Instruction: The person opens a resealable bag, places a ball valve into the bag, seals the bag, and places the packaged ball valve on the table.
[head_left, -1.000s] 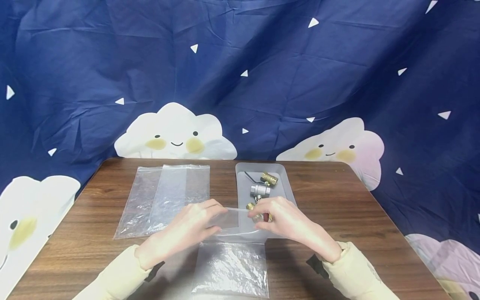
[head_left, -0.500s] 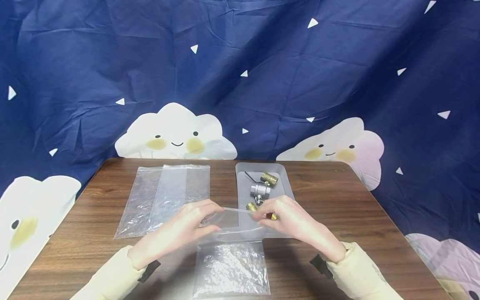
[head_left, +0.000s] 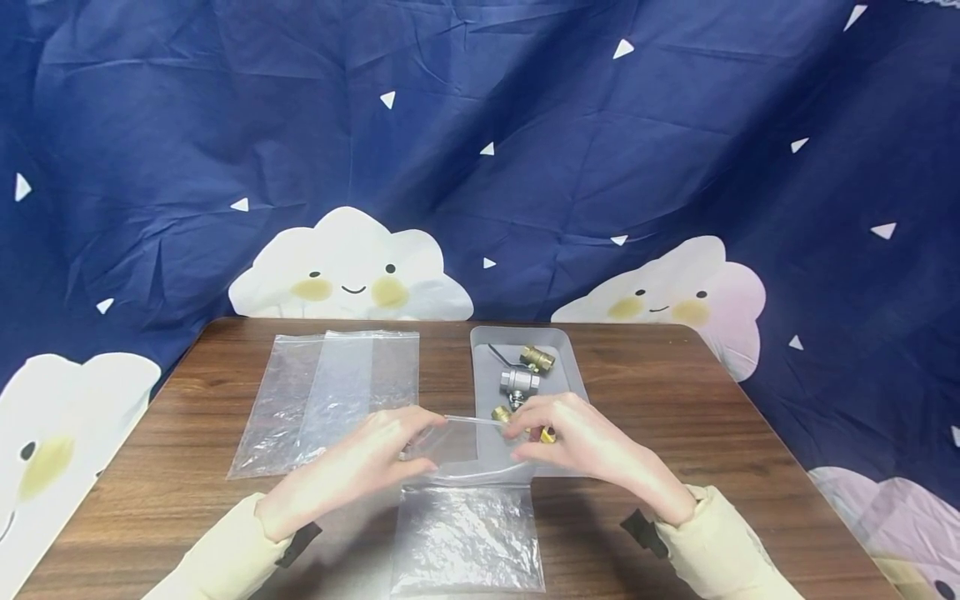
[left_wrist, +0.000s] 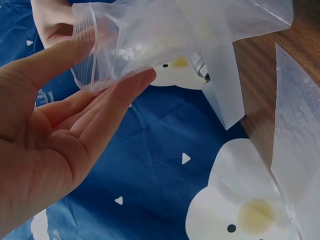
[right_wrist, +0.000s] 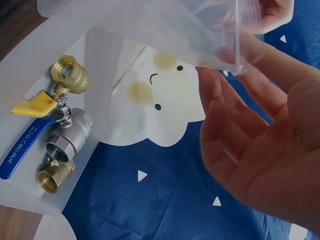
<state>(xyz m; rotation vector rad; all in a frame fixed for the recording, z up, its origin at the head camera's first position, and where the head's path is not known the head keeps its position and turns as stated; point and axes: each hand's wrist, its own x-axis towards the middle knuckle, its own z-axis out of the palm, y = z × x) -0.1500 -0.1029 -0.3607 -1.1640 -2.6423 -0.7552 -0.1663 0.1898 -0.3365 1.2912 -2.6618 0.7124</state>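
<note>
A clear plastic zip bag [head_left: 468, 537] hangs between my two hands, its mouth spread apart over the near end of the tray. My left hand [head_left: 367, 454] holds the bag's left edge, thumb apart from the fingers, as the left wrist view shows with the bag [left_wrist: 165, 30]. The right edge is held by my right hand [head_left: 573, 437], with the thumb at the zip strip in the right wrist view. Just beyond the bag, a grey tray [head_left: 555, 333] bears a brass valve [head_left: 537, 358], a silver ball valve [right_wrist: 69, 132] with a blue lever, and a brass valve [right_wrist: 70, 75] with a yellow lever.
Two more flat zip bags [head_left: 281, 400] lie overlapping on the left of the wooden table [head_left: 660, 392]. A blue curtain [head_left: 420, 158] with cloud prints hangs behind the table's far edge.
My left hand has shifted slightly left, and the right hand has moved a little. The bag stays between them with its mouth spread. The valves and flat bags keep their places.
</note>
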